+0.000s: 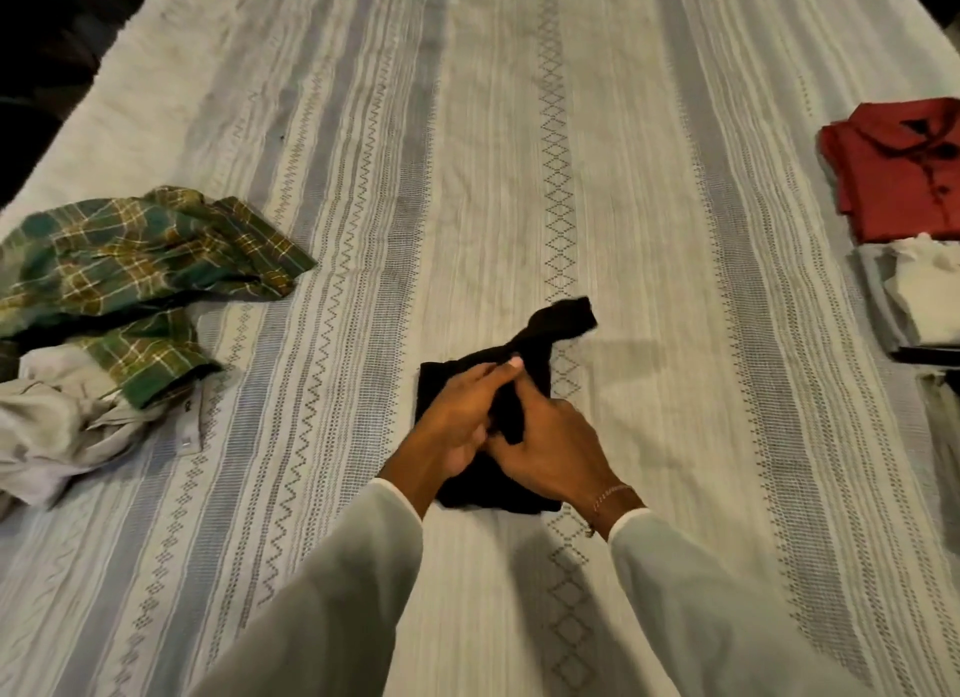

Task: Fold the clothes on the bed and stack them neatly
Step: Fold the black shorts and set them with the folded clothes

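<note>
A small black garment (558, 318) lies partly folded in the middle of the bed, one narrow end sticking out towards the far right. Both my hands are on it. My left hand (460, 418) rests on the cloth with its fingers stretched forward. My right hand (553, 449) has its fingers curled round a fold of the black cloth between the two hands. To the left, a green plaid shirt (130, 259) lies crumpled on top of a crumpled pale grey garment (52, 421). A folded red shirt (898, 176) lies at the right edge.
Below the red shirt sits a folded white garment (922, 291) on a grey one, and another greyish piece (943, 421) is cut off by the right edge. The striped white and grey bed cover (467, 150) stretches away; its left edge drops into darkness.
</note>
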